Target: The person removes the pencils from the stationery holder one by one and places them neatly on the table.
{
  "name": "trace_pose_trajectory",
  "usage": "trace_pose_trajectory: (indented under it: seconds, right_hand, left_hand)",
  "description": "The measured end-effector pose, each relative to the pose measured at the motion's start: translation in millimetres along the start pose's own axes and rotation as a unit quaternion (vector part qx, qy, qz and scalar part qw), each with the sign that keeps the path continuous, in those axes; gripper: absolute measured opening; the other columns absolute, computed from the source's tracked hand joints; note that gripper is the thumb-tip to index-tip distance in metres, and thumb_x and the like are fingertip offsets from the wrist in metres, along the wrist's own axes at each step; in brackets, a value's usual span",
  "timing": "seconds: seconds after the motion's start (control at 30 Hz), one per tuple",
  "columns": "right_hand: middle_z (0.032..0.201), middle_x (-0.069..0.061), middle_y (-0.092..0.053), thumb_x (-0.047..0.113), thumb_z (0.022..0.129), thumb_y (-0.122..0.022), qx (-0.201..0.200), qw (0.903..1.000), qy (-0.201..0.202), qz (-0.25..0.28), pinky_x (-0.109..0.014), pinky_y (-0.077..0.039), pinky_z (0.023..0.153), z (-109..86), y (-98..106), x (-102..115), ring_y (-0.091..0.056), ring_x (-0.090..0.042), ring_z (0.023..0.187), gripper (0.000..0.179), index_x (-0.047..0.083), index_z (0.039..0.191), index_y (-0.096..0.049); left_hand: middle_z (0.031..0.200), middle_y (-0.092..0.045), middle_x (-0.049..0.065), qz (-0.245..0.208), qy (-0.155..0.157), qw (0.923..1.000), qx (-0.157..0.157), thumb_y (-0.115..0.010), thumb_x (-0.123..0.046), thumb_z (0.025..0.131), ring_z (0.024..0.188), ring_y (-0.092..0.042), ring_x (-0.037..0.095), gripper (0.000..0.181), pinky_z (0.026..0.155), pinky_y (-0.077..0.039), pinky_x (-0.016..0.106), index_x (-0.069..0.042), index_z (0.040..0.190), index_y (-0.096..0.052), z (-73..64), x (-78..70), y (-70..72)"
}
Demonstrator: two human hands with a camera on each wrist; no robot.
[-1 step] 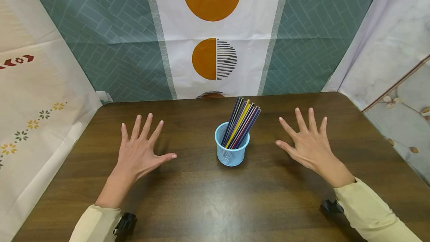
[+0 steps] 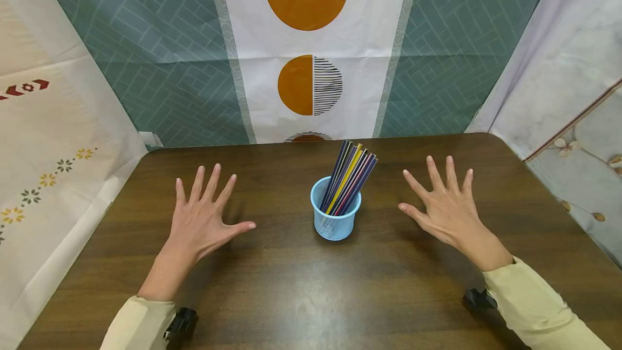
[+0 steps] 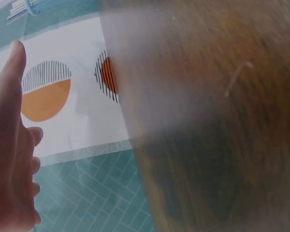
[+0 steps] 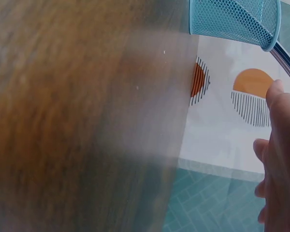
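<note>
A light blue mesh pencil cup [image 2: 334, 229] stands upright on the brown wooden table, near its middle. Several pencils [image 2: 346, 180], mostly dark with one yellow, lean to the right inside it. My left hand [image 2: 196, 223] is held over the table to the left of the cup, fingers spread and holding nothing. On the other side, my right hand [image 2: 449, 209] is spread in the same way, apart from the cup and holding nothing. In the right wrist view the cup [image 4: 234, 19] shows at the top, beyond the thumb; the left wrist view catches only a bit of it.
The wooden table [image 2: 311, 296] runs back to a teal patterned cloth [image 2: 160, 69] with a white panel of orange and black shapes [image 2: 311, 85]. Pale printed cloths hang at the left [image 2: 58, 139] and right [image 2: 573, 69] sides. Dark devices are strapped at both wrists.
</note>
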State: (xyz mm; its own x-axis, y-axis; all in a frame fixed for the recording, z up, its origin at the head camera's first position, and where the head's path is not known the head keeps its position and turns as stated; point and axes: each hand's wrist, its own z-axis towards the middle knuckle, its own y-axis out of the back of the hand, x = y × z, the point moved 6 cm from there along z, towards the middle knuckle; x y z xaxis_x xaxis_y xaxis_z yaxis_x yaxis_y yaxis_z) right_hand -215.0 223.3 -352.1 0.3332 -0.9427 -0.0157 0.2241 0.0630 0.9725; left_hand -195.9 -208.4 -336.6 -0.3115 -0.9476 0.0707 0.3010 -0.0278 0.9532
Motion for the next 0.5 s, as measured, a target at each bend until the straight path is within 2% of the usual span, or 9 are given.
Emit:
trace_pose_trajectory:
  seconds: [0.5]
  right_hand:
    - [0.155,-0.028,-0.012,0.065,0.095,-0.037,0.023,0.9997,-0.007,-0.002,-0.072,0.011,0.102,-0.4,-4.7,-4.2,0.009,-0.048,0.140,0.074,0.022,0.154,-0.027]
  left_hand:
    - [0.159,-0.012,0.018,-0.003,0.005,0.9997,0.024,-0.043,-0.082,0.079,0.145,-0.002,0.039,0.103,0.110,0.005,0.063,-0.010,0.152,-0.032,0.8,-0.7,-7.0]
